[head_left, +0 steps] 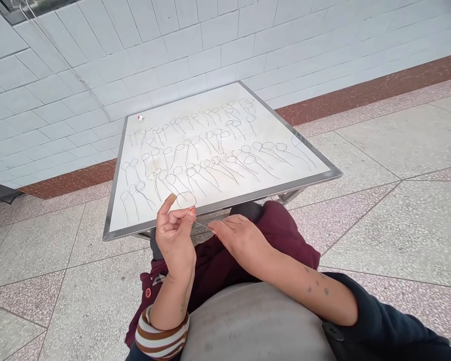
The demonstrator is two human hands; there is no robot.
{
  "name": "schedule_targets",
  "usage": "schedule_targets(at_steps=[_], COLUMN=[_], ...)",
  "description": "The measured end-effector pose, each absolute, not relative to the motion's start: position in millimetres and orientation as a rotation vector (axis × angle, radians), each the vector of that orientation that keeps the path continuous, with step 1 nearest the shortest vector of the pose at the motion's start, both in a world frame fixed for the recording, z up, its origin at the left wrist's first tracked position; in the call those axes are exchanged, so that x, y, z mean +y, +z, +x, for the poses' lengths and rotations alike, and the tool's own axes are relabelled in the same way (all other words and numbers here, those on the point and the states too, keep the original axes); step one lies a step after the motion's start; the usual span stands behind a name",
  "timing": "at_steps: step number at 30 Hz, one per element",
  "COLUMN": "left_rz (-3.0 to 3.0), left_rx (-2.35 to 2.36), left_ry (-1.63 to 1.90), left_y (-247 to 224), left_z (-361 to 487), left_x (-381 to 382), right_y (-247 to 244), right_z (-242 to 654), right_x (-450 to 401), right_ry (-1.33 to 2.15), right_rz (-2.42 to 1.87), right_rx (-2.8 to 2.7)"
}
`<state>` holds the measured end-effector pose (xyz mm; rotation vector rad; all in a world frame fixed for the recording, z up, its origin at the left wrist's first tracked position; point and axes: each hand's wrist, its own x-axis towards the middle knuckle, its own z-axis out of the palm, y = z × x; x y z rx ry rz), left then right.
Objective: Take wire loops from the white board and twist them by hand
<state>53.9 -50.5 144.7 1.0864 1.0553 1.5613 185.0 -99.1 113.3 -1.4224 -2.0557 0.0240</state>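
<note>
My left hand pinches a thin wire loop between thumb and forefinger, over the near edge of a white table. The round part of the loop stands above my fingertips, and its thin end runs right toward my right hand. The fingers of my right hand are pressed together around that end, palm down, above my lap. On the white table lie rows of several similar looped wires, each with a round head and two thin legs.
A small red and white object sits at the table's far left corner. The table has a grey metal rim. A white tiled wall stands behind it, and speckled stone floor surrounds it. My knees are under the near edge.
</note>
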Motion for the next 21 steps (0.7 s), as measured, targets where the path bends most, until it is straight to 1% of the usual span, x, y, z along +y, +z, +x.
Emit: schedule_targets(at_steps=[4,8,14,18,21], left_rz=[1.099,1.081,1.063,1.030,1.031], left_rx=[1.039,0.992,0.964,0.971,0.979], left_ry=[1.505,1.444,1.435,1.486,1.511], left_y=[142.0,141.7,141.8,140.0,139.2], left_z=[59.0,63.0,66.0,68.5,69.3], left_x=[-55.2,-60.3,-62.6,-62.5,-62.3], right_y=[124.2,122.1,118.7,118.4,114.9], right_z=[180.2,172.5,172.8,173.2,172.1], right_x=[-91.4,-87.5,-88.6,-89.7,-90.1], right_ry=[-0.042,-0.087,0.180,0.365,0.429], right_rz=[-1.477,-1.523,-1.568,-1.473,-1.436], right_rx=[-2.110,-2.096,-1.969,-1.907,-1.852])
